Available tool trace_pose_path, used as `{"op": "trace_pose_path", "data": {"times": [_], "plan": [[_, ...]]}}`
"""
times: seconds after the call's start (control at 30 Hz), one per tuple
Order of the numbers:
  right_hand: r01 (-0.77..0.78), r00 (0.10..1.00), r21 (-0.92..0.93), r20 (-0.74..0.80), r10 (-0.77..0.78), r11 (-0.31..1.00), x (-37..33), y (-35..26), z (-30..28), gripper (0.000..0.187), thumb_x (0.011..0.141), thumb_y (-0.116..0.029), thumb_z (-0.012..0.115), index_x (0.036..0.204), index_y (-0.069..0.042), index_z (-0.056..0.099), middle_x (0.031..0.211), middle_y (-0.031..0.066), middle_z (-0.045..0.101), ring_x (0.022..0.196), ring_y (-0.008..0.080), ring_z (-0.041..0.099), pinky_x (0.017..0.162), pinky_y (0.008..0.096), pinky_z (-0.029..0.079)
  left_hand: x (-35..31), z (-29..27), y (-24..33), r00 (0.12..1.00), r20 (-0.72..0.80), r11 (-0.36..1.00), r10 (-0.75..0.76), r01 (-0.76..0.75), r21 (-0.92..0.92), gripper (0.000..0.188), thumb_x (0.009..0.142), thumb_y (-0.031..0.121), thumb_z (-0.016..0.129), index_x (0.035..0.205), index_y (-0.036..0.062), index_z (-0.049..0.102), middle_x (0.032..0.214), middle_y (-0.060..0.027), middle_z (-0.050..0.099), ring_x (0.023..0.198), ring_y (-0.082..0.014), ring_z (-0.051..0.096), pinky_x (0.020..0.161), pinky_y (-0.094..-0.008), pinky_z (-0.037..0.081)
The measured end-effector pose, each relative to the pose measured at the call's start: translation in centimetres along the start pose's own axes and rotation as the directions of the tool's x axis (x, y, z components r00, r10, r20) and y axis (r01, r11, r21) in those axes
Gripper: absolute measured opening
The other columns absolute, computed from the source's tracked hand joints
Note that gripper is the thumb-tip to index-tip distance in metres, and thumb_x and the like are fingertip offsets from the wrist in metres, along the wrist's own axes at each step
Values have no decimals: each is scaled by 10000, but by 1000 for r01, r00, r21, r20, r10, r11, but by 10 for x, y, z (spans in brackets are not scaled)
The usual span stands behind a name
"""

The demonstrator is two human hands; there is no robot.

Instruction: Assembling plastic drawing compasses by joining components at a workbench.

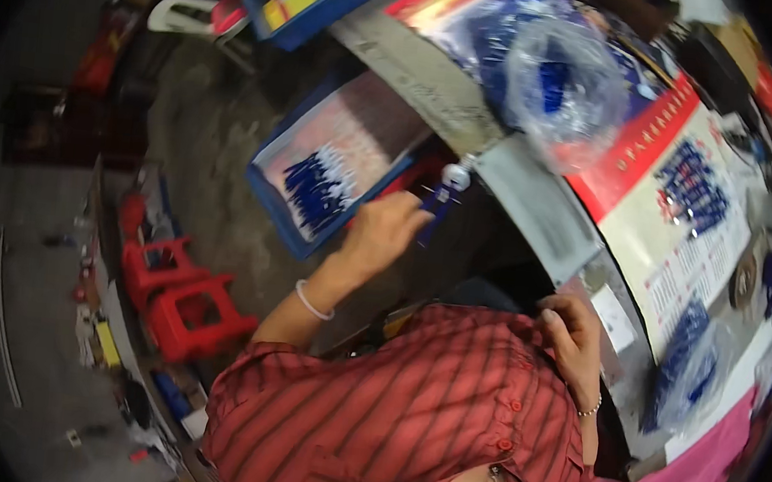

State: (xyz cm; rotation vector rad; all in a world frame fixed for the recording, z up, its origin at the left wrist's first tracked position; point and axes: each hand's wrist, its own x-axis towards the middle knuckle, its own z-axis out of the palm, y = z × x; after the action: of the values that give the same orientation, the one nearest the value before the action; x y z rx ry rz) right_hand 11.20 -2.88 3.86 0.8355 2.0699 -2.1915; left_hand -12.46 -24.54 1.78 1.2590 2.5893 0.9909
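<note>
My left hand (387, 232), a white bangle at its wrist, is stretched out past the corner of a blue-rimmed tray (260, 161). Its fingers are closed at a slim dark blue piece (436, 216), which looks held; motion blurs it. Just beyond that piece is a round white part (456, 176) by the table edge. In the tray lies a pile of slim dark blue pieces (317, 187) with pale ends. Near the table's front edge, my right hand (575, 340) has its fingers curled in; whatever they may hold is hidden.
On the table are a clear plastic bag (569, 92) with blue parts, a red-edged printed sheet (636, 217) carrying a cluster of small blue pieces (692, 187), and another bag (696, 369). Red plastic stools (188, 302) stand at left. A blue crate (283, 2) is at the top.
</note>
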Motion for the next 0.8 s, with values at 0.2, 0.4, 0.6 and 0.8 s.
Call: {"op": "trace_pose_path", "data": {"times": [0.2, 0.4, 0.6, 0.8], "plan": [[37, 987, -191, 158, -7, 981, 22, -14, 19, 172, 911, -147, 570, 962, 18, 578, 755, 16, 572, 585, 56, 487, 528, 200, 392, -66, -74, -143, 949, -175, 832, -262, 314, 458, 200, 874, 185, 558, 780, 11, 532, 741, -212, 574, 724, -411, 570, 598, -459, 436], [152, 972, -334, 219, -81, 930, 32, -22, 36, 172, 893, -123, 588, 947, 39, 573, 757, 48, 585, 659, 97, 529, 606, 232, 433, -91, -76, -209, 941, -74, 747, -331, 309, 589, 159, 822, 157, 606, 748, 38, 532, 741, -186, 594, 709, -385, 600, 588, -477, 450], [154, 974, -405, 218, -68, 901, 29, -18, 40, 164, 869, -100, 597, 930, 50, 572, 760, 112, 602, 683, 148, 565, 636, 268, 453, -88, -63, -226, 923, 16, 716, -384, 286, 637, 136, 811, 166, 608, 780, 38, 573, 789, -172, 611, 751, -373, 617, 646, -466, 483], [173, 972, -450, 222, -78, 876, 30, -20, 40, 173, 850, -109, 603, 928, 43, 581, 797, 177, 608, 703, 276, 595, 642, 328, 467, -86, -59, -229, 901, 23, 711, -434, 327, 623, 147, 814, 176, 614, 810, 32, 586, 828, -182, 612, 799, -378, 610, 680, -464, 484]]}}
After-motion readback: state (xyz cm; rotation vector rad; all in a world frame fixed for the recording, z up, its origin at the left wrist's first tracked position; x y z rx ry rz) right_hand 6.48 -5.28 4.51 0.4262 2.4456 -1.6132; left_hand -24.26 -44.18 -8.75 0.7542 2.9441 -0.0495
